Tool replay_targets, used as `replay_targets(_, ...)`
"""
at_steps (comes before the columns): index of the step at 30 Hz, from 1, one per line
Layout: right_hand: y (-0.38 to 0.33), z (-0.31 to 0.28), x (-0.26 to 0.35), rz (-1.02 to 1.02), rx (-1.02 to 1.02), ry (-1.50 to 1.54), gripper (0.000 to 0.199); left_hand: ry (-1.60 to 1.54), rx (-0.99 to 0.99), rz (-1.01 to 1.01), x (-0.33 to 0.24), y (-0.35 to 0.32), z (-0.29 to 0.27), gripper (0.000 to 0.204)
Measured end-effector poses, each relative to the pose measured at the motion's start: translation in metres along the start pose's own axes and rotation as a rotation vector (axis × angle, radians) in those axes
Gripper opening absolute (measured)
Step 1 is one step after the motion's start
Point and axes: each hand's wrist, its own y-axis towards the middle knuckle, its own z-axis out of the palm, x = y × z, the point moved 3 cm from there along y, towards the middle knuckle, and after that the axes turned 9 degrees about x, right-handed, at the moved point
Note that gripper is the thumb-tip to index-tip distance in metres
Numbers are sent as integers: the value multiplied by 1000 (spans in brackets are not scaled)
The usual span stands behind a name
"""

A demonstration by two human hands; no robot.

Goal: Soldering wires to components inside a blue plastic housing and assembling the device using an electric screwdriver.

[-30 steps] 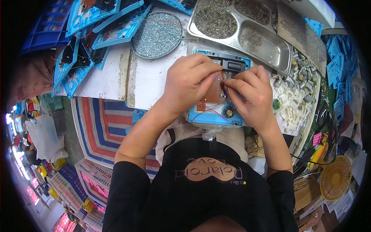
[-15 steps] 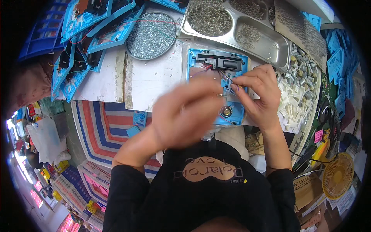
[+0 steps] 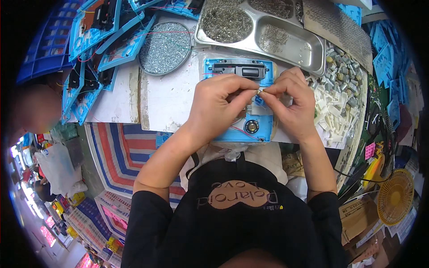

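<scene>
A blue plastic casing [image 3: 232, 135] lies on the table in front of me, with a black part [image 3: 251, 71] across its far end and a round dark-rimmed piece [image 3: 251, 127] near its near edge. Thin red wire shows inside. Over the middle of the casing, my left hand [image 3: 219, 105] and my right hand [image 3: 292, 102] meet fingertip to fingertip. Each thumb is pinched against the fingers. Whatever small thing they grip between them is too tiny to name. My left hand hides part of the casing's left side.
Beyond sit a round dish [image 3: 151, 72] of silver screws and a metal tray [image 3: 308, 62] of small parts. White plastic pieces [image 3: 333, 109] and metal cylinders [image 3: 343, 73] are heaped right. Blue casings [image 3: 118, 51] with wires pile up far left. Another person [image 3: 38, 107] shows at the left edge.
My left hand, blurred by motion before, has come to rest against my right fingertips in a pinch. The view has shifted slightly, so the table things sit further left.
</scene>
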Motion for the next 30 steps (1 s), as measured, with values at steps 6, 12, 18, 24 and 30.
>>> replay_targets(6, -63, -71, -3, 52, -226, -292, 20, 291, -79, 246, -3, 0, -2, 12)
replay_targets(12, -271, -263, -79, 542, -1074, 593, 29, 458, -66, 334, -11, 3, 4, 11)
replay_targets(18, -344, -353, -142, 511, -1115, 404, 34, 646, -81, 381, -7, 6, 15, 13)
replay_targets(24, -281, -312, -65, 548, -1368, 70, 31, 762, -145, 337, -13, 4, 19, 14)
replay_targets(30, -290, -246, -7, 336, -1127, 158, 16, 843, -142, 353, -16, 13, 20, 14)
